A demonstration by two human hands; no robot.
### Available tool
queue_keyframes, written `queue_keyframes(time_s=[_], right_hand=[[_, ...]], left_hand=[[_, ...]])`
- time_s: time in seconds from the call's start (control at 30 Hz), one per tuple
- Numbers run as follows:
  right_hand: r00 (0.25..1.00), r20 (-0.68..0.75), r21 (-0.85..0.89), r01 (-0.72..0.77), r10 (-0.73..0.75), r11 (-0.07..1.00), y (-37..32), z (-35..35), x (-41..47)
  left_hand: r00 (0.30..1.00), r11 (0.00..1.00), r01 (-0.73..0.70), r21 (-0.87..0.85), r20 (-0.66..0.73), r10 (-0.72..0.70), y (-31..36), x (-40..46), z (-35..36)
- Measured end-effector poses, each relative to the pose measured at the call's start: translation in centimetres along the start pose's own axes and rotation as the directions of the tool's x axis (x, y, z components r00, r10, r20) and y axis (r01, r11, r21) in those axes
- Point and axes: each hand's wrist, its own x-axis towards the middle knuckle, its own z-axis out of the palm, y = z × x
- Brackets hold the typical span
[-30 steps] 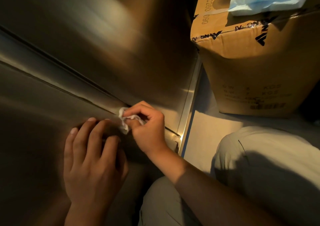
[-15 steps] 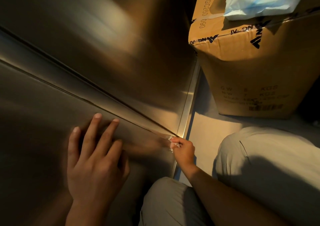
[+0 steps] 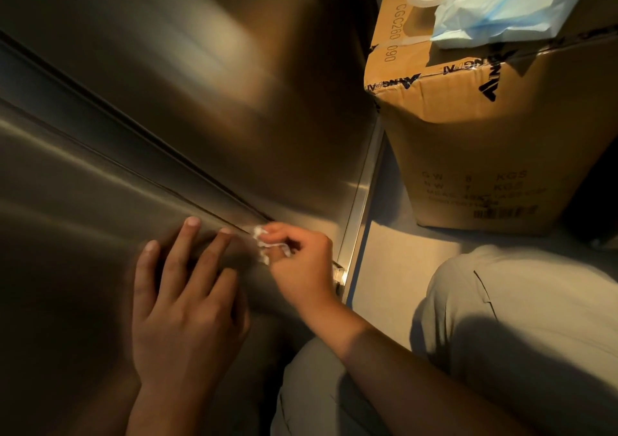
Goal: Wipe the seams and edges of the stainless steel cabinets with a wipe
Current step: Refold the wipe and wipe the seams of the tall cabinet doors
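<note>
I see my left hand (image 3: 182, 305) flat, fingers spread on the brushed stainless steel cabinet panel (image 3: 83, 235) below its dark diagonal seam (image 3: 133, 134), right hand (image 3: 301, 265) pinching a crumpled white wipe (image 3: 262, 243) against the seam's lower end, brown cardboard box (image 3: 485, 141) beyond the cabinet's right edge

A single head-worn camera looks steeply down and forward, close against the stainless steel cabinets (image 3: 167, 108) that fill its left side. Its wide lens bends the seam (image 3: 140, 154), and a cardboard box (image 3: 495, 141) stands at upper right.
</note>
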Motion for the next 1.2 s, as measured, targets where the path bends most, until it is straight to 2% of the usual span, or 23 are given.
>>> queue_keyframes(time_s=[0.13, 0.33, 0.47, 0.57, 0.73, 0.93, 1.2], right_hand=[[0.978, 0.153, 0.205, 0.105, -0.138, 0.973, -5.9, 0.8, 1.4], [0.949, -0.081, 0.155, 0.313, -0.304, 0.937, -7.7, -1.8, 5.2], [0.969, 0.067, 0.067, 0.232, -0.236, 0.970, -6.6, 0.2, 6.3], [0.970, 0.037, 0.054, 0.239, -0.241, 0.969, -4.7, 1.1, 6.1], [0.984, 0.070, 0.133, 0.154, -0.164, 0.979, -4.5, -0.3, 6.1], [0.958, 0.107, 0.113, 0.254, -0.266, 0.961, -4.4, -0.1, 4.7], [0.930, 0.031, -0.096, 0.367, -0.365, 0.925, -1.5, 0.2, 4.8]], left_hand=[[1.000, 1.000, 0.012, -0.004, 0.012, -0.012, -0.1, -0.3, 0.1], [0.999, 0.999, 0.001, -0.037, 0.034, 0.000, 1.2, -1.5, 1.2], [0.998, 0.999, 0.020, -0.038, 0.053, -0.018, 0.9, -1.5, 1.2], [0.999, 1.000, 0.017, -0.016, 0.051, -0.016, 1.1, -1.4, 1.1], [0.999, 1.000, 0.024, -0.004, 0.037, -0.024, 1.0, -1.5, 1.5], [0.999, 0.999, 0.027, -0.026, 0.043, -0.026, 1.0, -1.5, 1.3], [1.000, 0.999, 0.020, -0.032, -0.002, -0.021, 1.0, -1.6, 1.5]])
